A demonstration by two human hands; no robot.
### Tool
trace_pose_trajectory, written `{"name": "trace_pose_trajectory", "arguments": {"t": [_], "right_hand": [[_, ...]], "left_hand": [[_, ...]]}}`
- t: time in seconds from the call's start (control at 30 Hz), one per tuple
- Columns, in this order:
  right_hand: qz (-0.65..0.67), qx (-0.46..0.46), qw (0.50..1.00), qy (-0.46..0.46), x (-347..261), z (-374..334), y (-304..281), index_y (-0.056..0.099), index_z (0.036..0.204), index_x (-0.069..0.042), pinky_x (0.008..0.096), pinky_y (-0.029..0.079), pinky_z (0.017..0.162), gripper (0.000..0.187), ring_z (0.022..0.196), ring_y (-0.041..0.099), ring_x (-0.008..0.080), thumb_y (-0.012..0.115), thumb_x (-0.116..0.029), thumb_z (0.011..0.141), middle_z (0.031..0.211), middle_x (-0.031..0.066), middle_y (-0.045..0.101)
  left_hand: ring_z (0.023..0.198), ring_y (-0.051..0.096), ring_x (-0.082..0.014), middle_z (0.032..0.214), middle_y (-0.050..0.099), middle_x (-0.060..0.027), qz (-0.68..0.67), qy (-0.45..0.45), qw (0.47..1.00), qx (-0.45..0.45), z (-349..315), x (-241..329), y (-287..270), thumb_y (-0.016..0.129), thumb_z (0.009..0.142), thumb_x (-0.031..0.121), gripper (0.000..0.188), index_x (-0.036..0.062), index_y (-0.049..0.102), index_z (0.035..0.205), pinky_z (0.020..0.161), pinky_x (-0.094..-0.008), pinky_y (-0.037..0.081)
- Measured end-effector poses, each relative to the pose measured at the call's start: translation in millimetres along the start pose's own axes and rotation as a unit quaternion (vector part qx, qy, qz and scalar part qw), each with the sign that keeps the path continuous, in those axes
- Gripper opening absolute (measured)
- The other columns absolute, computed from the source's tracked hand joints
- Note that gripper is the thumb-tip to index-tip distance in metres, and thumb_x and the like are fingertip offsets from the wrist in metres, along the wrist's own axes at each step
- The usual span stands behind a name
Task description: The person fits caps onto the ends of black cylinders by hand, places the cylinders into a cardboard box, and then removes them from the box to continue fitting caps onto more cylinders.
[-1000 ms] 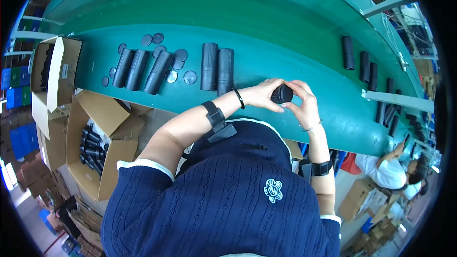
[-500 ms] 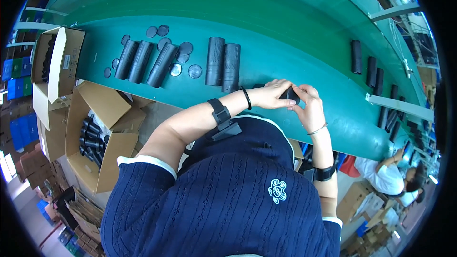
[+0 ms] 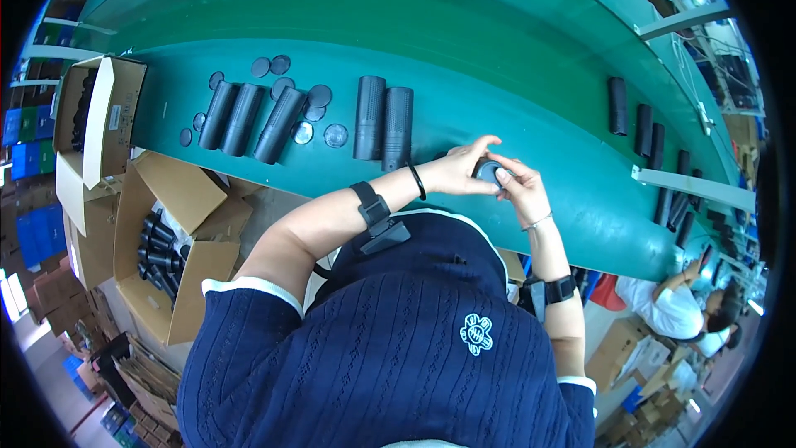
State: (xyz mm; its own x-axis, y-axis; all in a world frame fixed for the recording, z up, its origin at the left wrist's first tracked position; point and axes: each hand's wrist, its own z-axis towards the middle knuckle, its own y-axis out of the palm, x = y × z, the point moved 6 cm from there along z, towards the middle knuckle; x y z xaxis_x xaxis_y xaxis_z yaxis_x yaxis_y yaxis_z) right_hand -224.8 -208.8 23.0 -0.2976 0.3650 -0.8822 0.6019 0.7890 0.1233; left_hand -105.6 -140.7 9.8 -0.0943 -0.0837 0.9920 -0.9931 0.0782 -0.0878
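Over the green table (image 3: 580,199), my left hand (image 3: 458,171) is closed round a black tube, most of it hidden under the palm. A dark round cap (image 3: 488,172) shows at the tube's end, facing right. My right hand (image 3: 522,189) pinches this cap, its thumb lying on the cap's face. Just left of my left hand, two black perforated tubes (image 3: 370,120) lie side by side. Farther left are three more black tubes (image 3: 242,120), with several loose black discs (image 3: 320,95) scattered round them.
An open carton (image 3: 124,108) stands at the table's left end. Below it, another carton (image 3: 153,307) holds black funnel-shaped parts (image 3: 162,241). More black tubes (image 3: 618,105) lie at the far right, past a metal bracket (image 3: 688,184). A co-worker (image 3: 663,309) sits at the lower right.
My hands have turned the tube's end, so the cap's face now shows. My right thumb has moved onto it, and my left fingers have lifted slightly outward.
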Motion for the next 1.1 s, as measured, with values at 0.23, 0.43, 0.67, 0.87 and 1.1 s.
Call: {"name": "trace_pose_trajectory", "arguments": {"t": [0.23, 0.43, 0.67, 0.87, 1.1], "right_hand": [[0.036, -0.018, 0.997, 0.070, -4, 10, 12, 0.065, 0.114, -0.007, 0.0181, 0.046, 0.044, 0.029, 0.056, 0.056, 0.0068, 0.065, -0.011, 0.086, 0.077, -0.0009, 0.059], [0.100, -0.029, 0.988, 0.114, 24, 25, -3, 0.055, 0.127, -0.007, 0.0267, 0.053, 0.066, 0.052, 0.082, 0.063, 0.0154, 0.072, -0.017, 0.079, 0.100, 0.0067, 0.064], [-0.129, 0.001, 0.988, -0.088, 36, 76, -36, 0.027, 0.138, -0.001, 0.0317, 0.043, 0.090, 0.087, 0.103, 0.054, 0.0216, 0.076, -0.011, 0.067, 0.116, 0.0142, 0.054], [-0.183, 0.281, 0.941, -0.049, -19, 145, -173, 0.035, 0.130, 0.000, 0.0250, 0.050, 0.055, 0.073, 0.069, 0.061, 0.0156, 0.077, -0.021, 0.075, 0.094, 0.0126, 0.061], [-0.568, 0.507, 0.647, 0.025, -30, 152, -242, 0.038, 0.138, -0.019, 0.0438, 0.048, 0.085, 0.071, 0.109, 0.052, 0.0380, 0.073, -0.024, 0.076, 0.131, 0.0214, 0.044]], "left_hand": [[0.108, 0.054, -0.0222, 0.118, 0.054, -0.0169, -0.039, -0.033, 0.999, -0.003, -2, 3, -6, 0.070, 0.078, 0.019, 0.077, 0.0031, 0.024, 0.138, 0.091, -0.0345, 0.044], [0.104, 0.054, -0.0164, 0.112, 0.055, -0.0106, -0.202, -0.120, 0.971, 0.043, -1, 18, -28, 0.063, 0.085, 0.019, 0.056, 0.0085, 0.035, 0.133, 0.090, -0.0309, 0.044], [0.113, 0.049, -0.0239, 0.118, 0.054, -0.0086, -0.225, -0.066, 0.939, 0.252, 33, 22, -93, 0.041, 0.097, 0.043, 0.043, 0.0093, 0.053, 0.121, 0.094, -0.0404, 0.038], [0.106, 0.044, -0.0321, 0.110, 0.048, -0.0167, 0.582, -0.226, 0.768, 0.145, -14, -15, -139, 0.070, 0.074, 0.038, 0.044, 0.0013, 0.063, 0.097, 0.089, -0.0399, 0.041], [0.106, 0.054, -0.0428, 0.124, 0.041, -0.0263, 0.322, -0.236, 0.904, 0.157, -6, -38, -97, 0.074, 0.071, 0.009, 0.060, 0.0070, 0.041, 0.121, 0.091, -0.0439, 0.046]]}}
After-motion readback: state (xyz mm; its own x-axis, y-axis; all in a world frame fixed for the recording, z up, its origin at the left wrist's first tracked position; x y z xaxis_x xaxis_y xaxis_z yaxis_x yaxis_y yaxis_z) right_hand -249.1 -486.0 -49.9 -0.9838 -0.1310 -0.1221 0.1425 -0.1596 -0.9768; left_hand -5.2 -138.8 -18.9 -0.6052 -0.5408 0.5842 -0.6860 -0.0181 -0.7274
